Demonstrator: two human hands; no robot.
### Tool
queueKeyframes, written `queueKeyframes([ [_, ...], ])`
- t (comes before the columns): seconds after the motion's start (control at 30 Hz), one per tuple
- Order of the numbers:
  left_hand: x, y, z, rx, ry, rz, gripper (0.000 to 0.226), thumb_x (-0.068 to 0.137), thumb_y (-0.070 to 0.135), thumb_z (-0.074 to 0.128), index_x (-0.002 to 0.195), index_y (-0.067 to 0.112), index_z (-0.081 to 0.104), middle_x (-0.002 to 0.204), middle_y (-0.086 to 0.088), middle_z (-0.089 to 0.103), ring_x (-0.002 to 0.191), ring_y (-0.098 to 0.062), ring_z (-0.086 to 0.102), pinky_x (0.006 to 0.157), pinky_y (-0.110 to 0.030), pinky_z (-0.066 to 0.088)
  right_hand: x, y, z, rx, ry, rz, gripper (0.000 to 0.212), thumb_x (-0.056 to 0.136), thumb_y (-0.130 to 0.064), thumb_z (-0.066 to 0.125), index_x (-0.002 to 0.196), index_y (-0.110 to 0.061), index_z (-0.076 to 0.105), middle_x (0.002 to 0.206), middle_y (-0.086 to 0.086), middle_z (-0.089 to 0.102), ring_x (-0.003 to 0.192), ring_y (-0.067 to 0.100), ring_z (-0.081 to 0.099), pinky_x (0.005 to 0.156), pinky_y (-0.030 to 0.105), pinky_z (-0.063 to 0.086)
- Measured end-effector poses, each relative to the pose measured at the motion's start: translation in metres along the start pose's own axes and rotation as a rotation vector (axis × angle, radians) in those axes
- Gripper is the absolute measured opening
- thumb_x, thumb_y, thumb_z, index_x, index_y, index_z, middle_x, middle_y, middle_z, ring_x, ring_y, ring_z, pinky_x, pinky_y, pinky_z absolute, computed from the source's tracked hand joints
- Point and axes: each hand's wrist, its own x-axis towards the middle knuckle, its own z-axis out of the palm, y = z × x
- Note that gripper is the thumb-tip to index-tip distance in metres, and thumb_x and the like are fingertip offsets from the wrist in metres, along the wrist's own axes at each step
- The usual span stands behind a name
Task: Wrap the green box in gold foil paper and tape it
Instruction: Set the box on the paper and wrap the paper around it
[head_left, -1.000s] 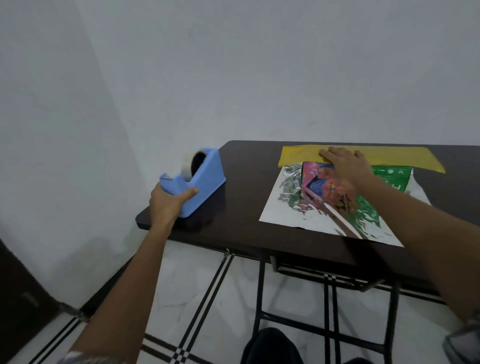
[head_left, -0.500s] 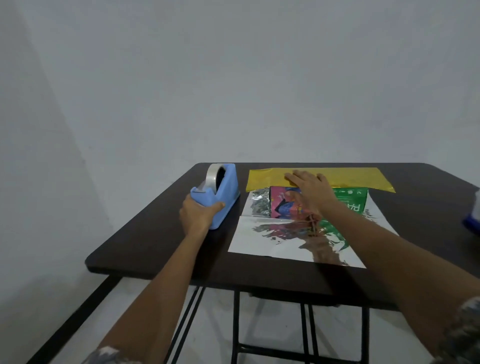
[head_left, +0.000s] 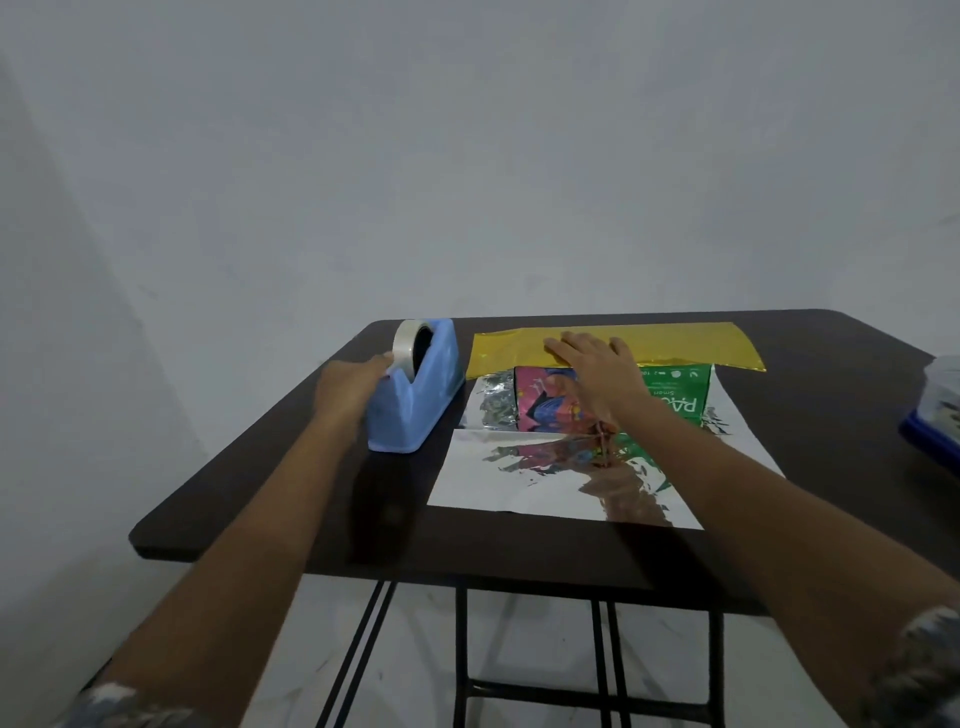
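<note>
The green box (head_left: 675, 400), with a pink and blue picture on its left part, lies on the foil sheet (head_left: 519, 483), whose silver side faces up. A gold flap of the foil (head_left: 691, 347) is folded over the box's top. My right hand (head_left: 597, 364) lies flat on that flap with straight fingers. To the left, the blue tape dispenser (head_left: 410, 410) stands beside the sheet. My left hand (head_left: 348, 387) is at its left side, fingertips against the tape roll (head_left: 407, 345). The hand is blurred, so I cannot tell whether it pinches the tape.
Everything rests on a dark brown folding table (head_left: 291, 488) against a grey wall. A blue container (head_left: 935, 431) pokes in at the table's right edge. The floor below is white tile with black lines.
My left hand slid the dispenser right, up against the foil sheet, then left its base and rose to the tape roll. My right hand stayed flat on the gold flap.
</note>
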Motion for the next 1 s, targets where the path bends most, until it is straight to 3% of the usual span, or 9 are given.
queueKeyframes([
  [0.1, 0.007, 0.021, -0.011, 0.094, -0.121, -0.135, 0.016, 0.084, 0.016, 0.068, 0.086, 0.003, 0.058, 0.091, -0.009, 0.058, 0.073, -0.020, 0.054, 0.076, -0.039, 0.047, 0.002, 0.001, 0.000, 0.008, -0.010, -0.005, 0.055, 0.100, -0.042, 0.035, 0.150, -0.028, 0.017, 0.158, -0.002, 0.017, 0.144, 0.016, 0.016, 0.115, 0.045, 0.012],
  [0.2, 0.013, 0.035, -0.016, 0.174, -0.225, -0.222, 0.014, 0.084, 0.015, 0.069, 0.079, 0.007, 0.059, 0.088, -0.007, 0.056, 0.075, -0.022, 0.056, 0.075, -0.044, 0.049, 0.003, 0.002, 0.000, 0.021, -0.027, -0.007, 0.056, 0.099, -0.042, 0.036, 0.150, -0.028, 0.017, 0.158, -0.001, 0.016, 0.144, 0.017, 0.015, 0.115, 0.045, 0.012],
  [0.37, 0.019, 0.041, -0.023, 0.215, -0.320, -0.300, 0.014, 0.082, 0.017, 0.072, 0.083, 0.006, 0.063, 0.094, -0.010, 0.063, 0.079, -0.023, 0.062, 0.072, -0.045, 0.051, 0.003, 0.002, -0.002, 0.034, -0.027, -0.009, 0.056, 0.099, -0.042, 0.036, 0.150, -0.028, 0.018, 0.158, -0.001, 0.017, 0.144, 0.017, 0.016, 0.114, 0.047, 0.012],
  [1.0, 0.006, 0.053, -0.008, 0.194, -0.311, -0.340, 0.014, 0.090, 0.011, 0.061, 0.080, 0.003, 0.057, 0.087, -0.009, 0.054, 0.078, -0.022, 0.055, 0.088, -0.055, 0.047, 0.002, 0.002, -0.001, 0.050, -0.029, -0.009, 0.055, 0.099, -0.042, 0.036, 0.149, -0.028, 0.019, 0.158, 0.000, 0.017, 0.144, 0.017, 0.015, 0.114, 0.049, 0.011],
])
